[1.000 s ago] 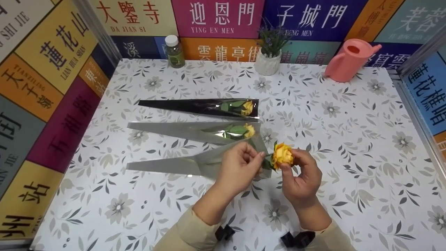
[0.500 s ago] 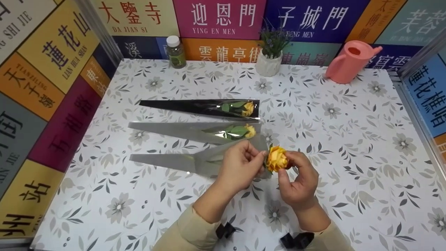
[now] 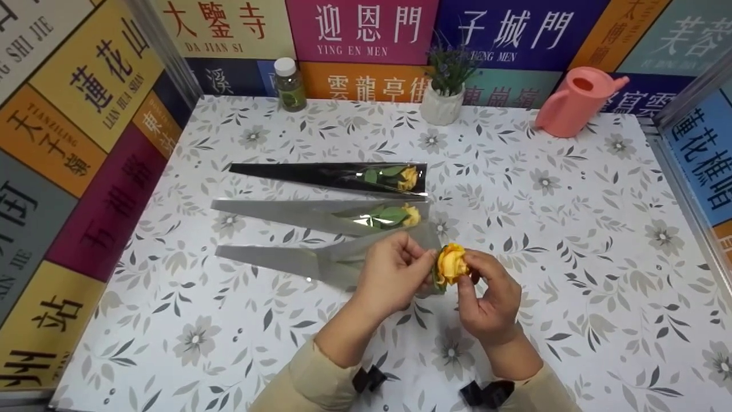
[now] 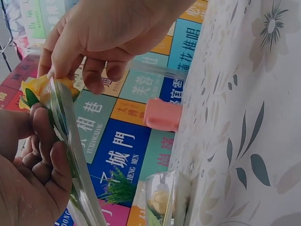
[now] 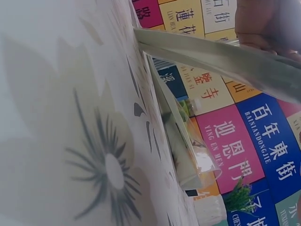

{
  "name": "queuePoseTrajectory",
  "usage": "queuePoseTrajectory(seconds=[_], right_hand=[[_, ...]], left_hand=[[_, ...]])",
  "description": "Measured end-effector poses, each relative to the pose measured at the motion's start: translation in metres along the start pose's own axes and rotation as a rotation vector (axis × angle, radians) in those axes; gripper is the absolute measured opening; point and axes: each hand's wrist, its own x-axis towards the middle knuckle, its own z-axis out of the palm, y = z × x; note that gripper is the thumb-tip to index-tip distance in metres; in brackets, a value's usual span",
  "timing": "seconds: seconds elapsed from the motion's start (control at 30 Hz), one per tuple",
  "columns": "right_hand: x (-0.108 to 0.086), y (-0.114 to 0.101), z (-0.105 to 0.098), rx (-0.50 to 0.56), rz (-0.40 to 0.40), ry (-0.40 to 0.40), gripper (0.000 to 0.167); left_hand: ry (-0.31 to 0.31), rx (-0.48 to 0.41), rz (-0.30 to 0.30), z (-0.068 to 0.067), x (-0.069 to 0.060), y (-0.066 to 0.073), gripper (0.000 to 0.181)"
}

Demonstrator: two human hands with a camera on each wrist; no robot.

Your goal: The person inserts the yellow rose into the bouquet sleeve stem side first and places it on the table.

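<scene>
A yellow rose [image 3: 452,264] stands out of the wide end of a translucent grey flower sleeve [image 3: 274,257]. My left hand [image 3: 394,272] grips the sleeve and the stem just beneath the bloom. On the other side, my right hand [image 3: 493,294] pinches the petals between thumb and fingers. Seen in the left wrist view, the rose [image 4: 44,92] has a green leaf by its base, and the sleeve [image 4: 77,150] runs down past the left palm. The right wrist view shows the narrow sleeve [image 5: 211,56] raised off the table; the bloom is out of that view.
Behind the hands lie two more wrapped yellow roses, one in a grey sleeve [image 3: 274,214] and one in a black sleeve [image 3: 303,176]. Along the back stand a lidded bottle [image 3: 290,86], a potted plant [image 3: 442,106] and a pink watering can [image 3: 575,106]. Lettered panels [image 3: 366,28] enclose the table.
The rose bloom has shifted left toward my left hand and turned. My right hand has followed it, still on the petals. The sleeve's narrow end has swung slightly toward the back.
</scene>
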Motion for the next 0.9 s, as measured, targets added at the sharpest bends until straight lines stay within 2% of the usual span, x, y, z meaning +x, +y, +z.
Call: queuePoseTrajectory(seconds=[0.1,0.23,0.37,0.57,0.73,0.9], right_hand=[[-0.004,0.005,-0.003,-0.026,0.029,-0.037,0.038],[-0.006,0.010,-0.004,-0.059,0.073,-0.077,0.039],[-0.005,0.009,-0.003,-0.069,0.101,-0.079,0.038],[-0.004,0.008,-0.003,-0.054,0.142,-0.091,0.037],[-0.007,0.009,-0.005,-0.014,0.194,-0.141,0.042],[-0.012,0.013,-0.006,0.037,0.211,-0.197,0.047]], left_hand=[[-0.012,-0.059,-0.009,-0.001,0.001,0.000,0.018],[-0.042,-0.097,0.011,-0.002,0.002,0.000,0.017],[-0.061,-0.095,0.021,-0.002,0.001,0.000,0.017],[-0.057,-0.058,0.026,-0.001,0.002,-0.001,0.018],[-0.058,-0.047,0.041,-0.001,0.002,-0.001,0.019],[-0.071,-0.048,0.040,-0.002,0.001,-0.001,0.018]])
